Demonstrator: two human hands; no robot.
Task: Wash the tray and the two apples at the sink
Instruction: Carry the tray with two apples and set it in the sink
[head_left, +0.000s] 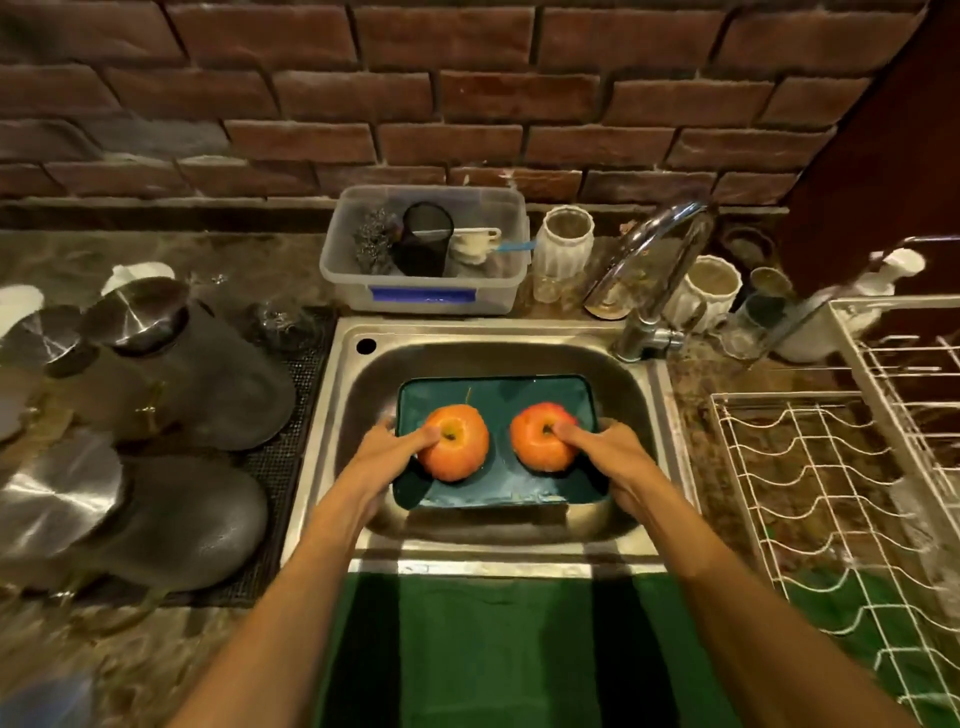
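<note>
A dark green rectangular tray (519, 397) sits low inside the steel sink (343, 415), with two orange-red apples on it. My left hand (387, 452) grips the tray's left edge, and its thumb presses on the left apple (460, 454). At the tray's right edge my right hand (605, 449) does the same, thumb on the right apple (537, 441). Both apples stand stem side up. The near corners of the tray are hidden under my hands.
The chrome tap (649, 270) stands at the sink's back right; no water is visible. Behind the sink is a clear plastic tub (426, 296) of scrubbers, with white jars (563, 244) beside it. Upturned steel pots (171, 358) lie left; a white wire rack (831, 493) is right.
</note>
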